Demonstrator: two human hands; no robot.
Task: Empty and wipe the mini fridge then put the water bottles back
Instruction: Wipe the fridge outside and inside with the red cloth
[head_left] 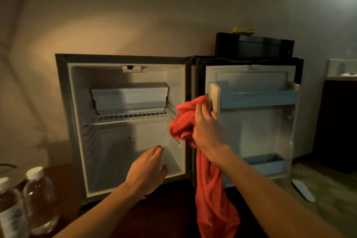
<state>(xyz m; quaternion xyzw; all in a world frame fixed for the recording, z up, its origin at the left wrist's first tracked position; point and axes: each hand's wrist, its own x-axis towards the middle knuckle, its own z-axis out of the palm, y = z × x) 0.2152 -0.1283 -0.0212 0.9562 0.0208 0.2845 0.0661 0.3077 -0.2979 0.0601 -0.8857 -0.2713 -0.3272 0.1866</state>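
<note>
Right hand point(205, 127): raised to the hinge side of the open door point(253, 121); a red cloth point(210, 189) is gripped and pressed beside the upper door shelf point(258, 98), its tail hung down past the forearm.
Left hand point(148, 168): held out, fingers relaxed, nothing grasped, before the lower compartment of the mini fridge point(123, 125).
Wire rack point(133, 116): seen bare.
Water bottles point(25, 205): two are stood on the dark worktop point(164, 208), left of the fridge.
Black box point(255, 45): set atop the fridge.

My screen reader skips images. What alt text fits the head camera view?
A right hand presses a red cloth near the hinge of an open, empty mini fridge; the left hand hovers open inside. Two water bottles stand at lower left.
</note>
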